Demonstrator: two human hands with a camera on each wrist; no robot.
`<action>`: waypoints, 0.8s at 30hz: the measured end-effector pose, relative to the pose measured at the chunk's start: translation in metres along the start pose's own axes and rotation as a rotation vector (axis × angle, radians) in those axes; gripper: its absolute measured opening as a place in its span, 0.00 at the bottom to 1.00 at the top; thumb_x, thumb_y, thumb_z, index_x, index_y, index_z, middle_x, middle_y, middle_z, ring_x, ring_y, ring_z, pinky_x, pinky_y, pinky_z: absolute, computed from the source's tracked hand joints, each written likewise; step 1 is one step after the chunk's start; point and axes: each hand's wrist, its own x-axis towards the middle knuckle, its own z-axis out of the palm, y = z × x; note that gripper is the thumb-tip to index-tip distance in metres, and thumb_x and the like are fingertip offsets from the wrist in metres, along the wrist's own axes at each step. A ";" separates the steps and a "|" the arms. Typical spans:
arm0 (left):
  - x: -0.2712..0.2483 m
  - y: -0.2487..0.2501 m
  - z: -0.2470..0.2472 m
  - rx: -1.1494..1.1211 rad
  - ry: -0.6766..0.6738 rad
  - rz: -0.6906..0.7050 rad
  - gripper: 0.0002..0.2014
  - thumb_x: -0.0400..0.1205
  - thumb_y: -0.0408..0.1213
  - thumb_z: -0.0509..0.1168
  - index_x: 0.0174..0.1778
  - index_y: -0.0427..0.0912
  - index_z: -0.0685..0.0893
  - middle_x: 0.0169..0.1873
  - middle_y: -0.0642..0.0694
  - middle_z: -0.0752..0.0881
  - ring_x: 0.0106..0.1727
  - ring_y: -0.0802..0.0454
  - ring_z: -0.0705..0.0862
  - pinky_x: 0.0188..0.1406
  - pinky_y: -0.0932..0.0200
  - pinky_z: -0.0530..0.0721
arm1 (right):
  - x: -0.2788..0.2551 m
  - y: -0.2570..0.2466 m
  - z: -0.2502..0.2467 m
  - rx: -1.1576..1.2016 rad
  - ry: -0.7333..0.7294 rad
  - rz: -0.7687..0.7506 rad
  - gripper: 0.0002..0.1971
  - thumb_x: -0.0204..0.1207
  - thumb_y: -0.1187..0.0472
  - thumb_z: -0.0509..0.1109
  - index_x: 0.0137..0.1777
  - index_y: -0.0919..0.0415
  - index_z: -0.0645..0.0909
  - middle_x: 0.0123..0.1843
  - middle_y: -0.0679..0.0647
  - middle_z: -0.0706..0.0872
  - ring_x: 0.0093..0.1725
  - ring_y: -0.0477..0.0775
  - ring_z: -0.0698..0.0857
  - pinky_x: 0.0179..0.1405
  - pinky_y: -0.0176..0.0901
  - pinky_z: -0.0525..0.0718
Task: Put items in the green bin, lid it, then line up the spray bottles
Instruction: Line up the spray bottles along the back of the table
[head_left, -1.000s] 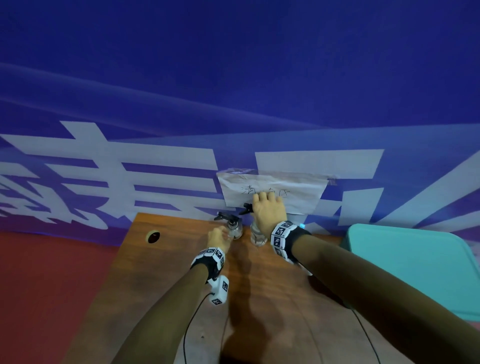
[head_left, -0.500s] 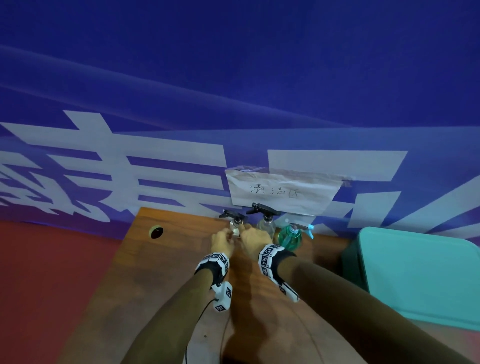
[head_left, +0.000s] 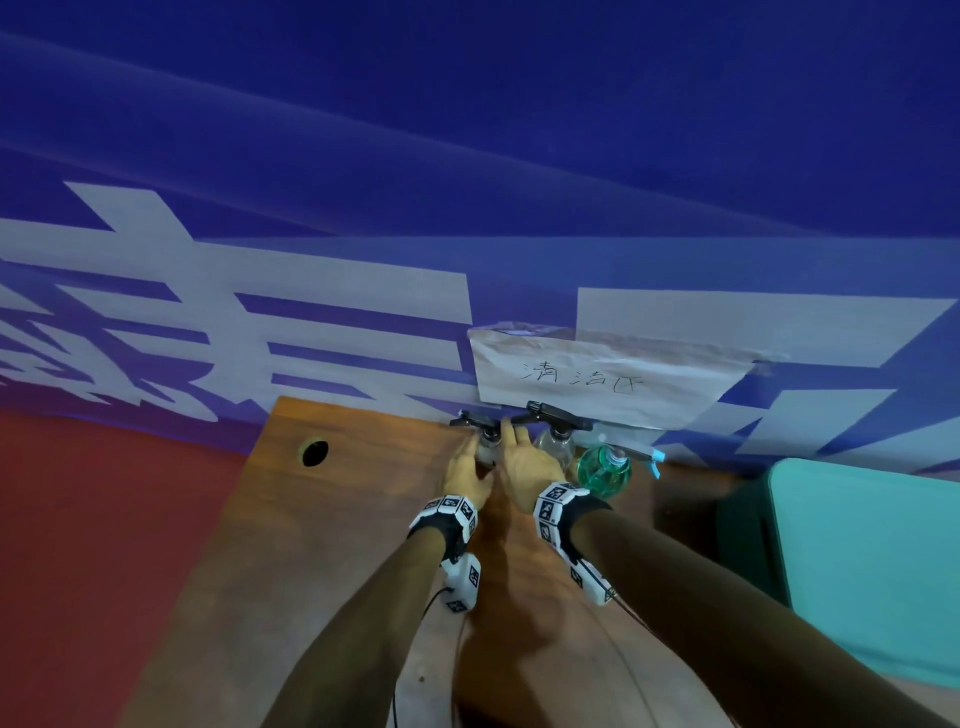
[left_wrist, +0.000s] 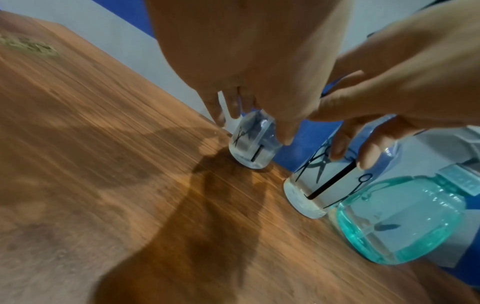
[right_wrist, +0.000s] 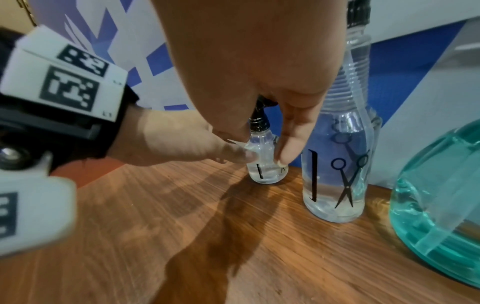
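Three spray bottles stand in a row at the table's back edge. From left they are a small clear spray bottle (head_left: 487, 448) (left_wrist: 253, 144) (right_wrist: 265, 168), a taller clear bottle (head_left: 557, 444) (right_wrist: 337, 174) with scissor prints, and a round teal bottle (head_left: 605, 470) (left_wrist: 402, 222). My left hand (head_left: 467, 470) grips the small bottle from its left. My right hand (head_left: 522, 460) (right_wrist: 259, 142) pinches the same bottle, thumb on one side and fingers between it and the taller bottle. The green bin (head_left: 857, 561) sits at the right with its lid on.
The wooden table (head_left: 337, 545) has a cable hole (head_left: 314, 452) at its back left. A paper sign (head_left: 597, 379) hangs on the blue banner just behind the bottles. Red floor lies to the left of the table.
My right hand came off the taller bottle and moved down and left onto the small bottle beside my left hand. The teal bottle is now uncovered.
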 end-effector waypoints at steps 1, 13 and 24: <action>0.002 0.003 0.001 -0.001 0.000 0.012 0.39 0.77 0.33 0.75 0.84 0.45 0.67 0.80 0.44 0.72 0.81 0.44 0.70 0.81 0.47 0.69 | 0.005 0.001 0.003 -0.013 0.009 0.003 0.38 0.82 0.68 0.62 0.87 0.66 0.44 0.83 0.65 0.61 0.70 0.68 0.81 0.59 0.55 0.84; 0.022 0.011 0.003 -0.030 0.158 -0.010 0.13 0.80 0.26 0.61 0.55 0.43 0.85 0.42 0.41 0.89 0.48 0.38 0.87 0.45 0.52 0.82 | 0.042 0.000 0.011 0.056 0.080 0.014 0.17 0.86 0.55 0.61 0.70 0.59 0.66 0.66 0.62 0.81 0.58 0.69 0.87 0.49 0.58 0.83; 0.028 -0.002 0.006 -0.048 0.167 0.099 0.13 0.76 0.27 0.62 0.49 0.47 0.87 0.44 0.54 0.88 0.43 0.53 0.83 0.45 0.62 0.78 | 0.055 -0.004 0.010 0.049 0.121 0.041 0.18 0.86 0.59 0.63 0.72 0.66 0.69 0.60 0.66 0.87 0.59 0.70 0.87 0.51 0.56 0.83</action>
